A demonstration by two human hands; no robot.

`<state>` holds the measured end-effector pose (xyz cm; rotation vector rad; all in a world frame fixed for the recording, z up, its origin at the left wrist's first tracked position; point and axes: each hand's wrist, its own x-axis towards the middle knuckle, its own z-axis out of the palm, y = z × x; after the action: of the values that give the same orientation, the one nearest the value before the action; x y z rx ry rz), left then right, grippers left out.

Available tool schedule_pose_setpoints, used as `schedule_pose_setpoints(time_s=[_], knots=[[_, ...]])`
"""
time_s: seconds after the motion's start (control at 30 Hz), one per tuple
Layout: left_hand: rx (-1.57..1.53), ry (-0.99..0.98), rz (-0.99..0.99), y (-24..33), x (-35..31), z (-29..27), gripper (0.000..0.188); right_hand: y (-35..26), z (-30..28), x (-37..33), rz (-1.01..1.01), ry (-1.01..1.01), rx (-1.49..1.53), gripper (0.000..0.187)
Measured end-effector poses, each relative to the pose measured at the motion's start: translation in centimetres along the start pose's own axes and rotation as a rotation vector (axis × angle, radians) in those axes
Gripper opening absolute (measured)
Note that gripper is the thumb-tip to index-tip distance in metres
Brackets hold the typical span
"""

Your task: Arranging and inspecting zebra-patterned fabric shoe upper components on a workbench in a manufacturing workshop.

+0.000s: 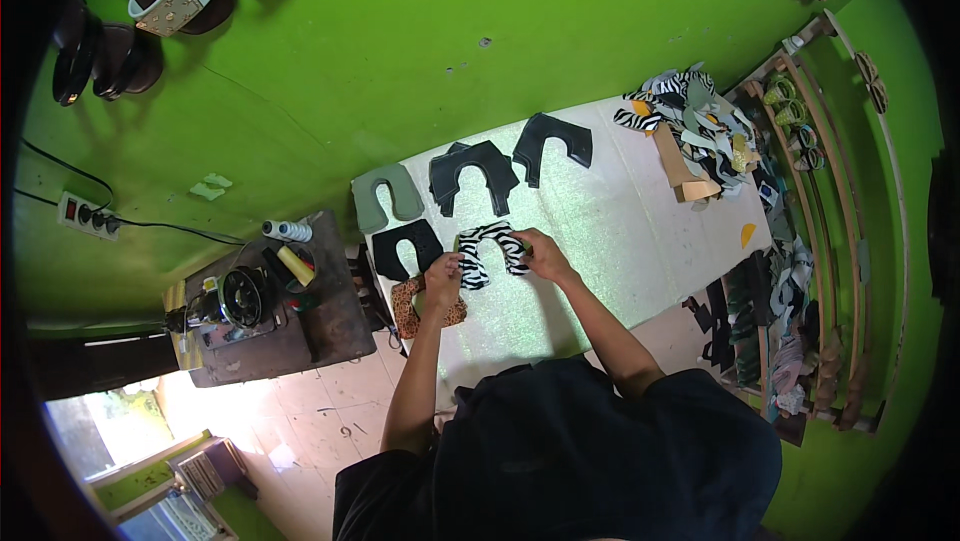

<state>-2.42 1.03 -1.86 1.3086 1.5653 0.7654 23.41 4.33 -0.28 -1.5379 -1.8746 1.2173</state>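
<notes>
A zebra-striped, U-shaped cut piece (485,235), like a shoe upper, lies on the white table with its opening toward me. At its left leg my left hand (443,279) has its fingers closed on the edge. My right hand (544,255) pinches the right leg between thumb and fingers. Just left of the zebra piece are a black U-shaped piece (395,249) and, partly under my left wrist, a leopard-print one (406,309). Farther back lie a grey-green U-shaped piece (375,206), a stack of black pieces (478,169) and another black piece (553,136).
Scraps (700,126) are heaped at the table's far right corner. A sewing machine (243,298) and thread spools (287,230) occupy the dark side table (330,326) at left. A wooden rack (840,141) stands at right. Sandals (180,6) hang on the green wall.
</notes>
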Motion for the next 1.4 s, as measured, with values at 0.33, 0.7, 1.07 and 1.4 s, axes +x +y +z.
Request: schedule_pose_setpoints(time_s=[0.33, 0.7, 1.07, 1.4], knots=[[0.229, 0.048, 0.039, 0.1, 0.3, 1.7, 0.030, 0.3, 0.3, 0.4, 0.044, 0.022, -0.052, 0.053], [0.572, 0.091, 0.150, -0.6, -1.0, 4.7, 0.034, 0.5, 1.4, -0.2, 0.033, 0.063, -0.390, 0.051], [0.911, 0.109, 0.134, -1.0, -1.3, 6.2, 0.031, 0.4, 2.3, -0.4, 0.063, 0.084, -0.463, 0.049], [0.358, 0.103, 0.206, 3.2, -2.8, 1.4, 0.033, -1.8, 0.3, -3.2, -0.038, 0.162, -0.238, 0.052]])
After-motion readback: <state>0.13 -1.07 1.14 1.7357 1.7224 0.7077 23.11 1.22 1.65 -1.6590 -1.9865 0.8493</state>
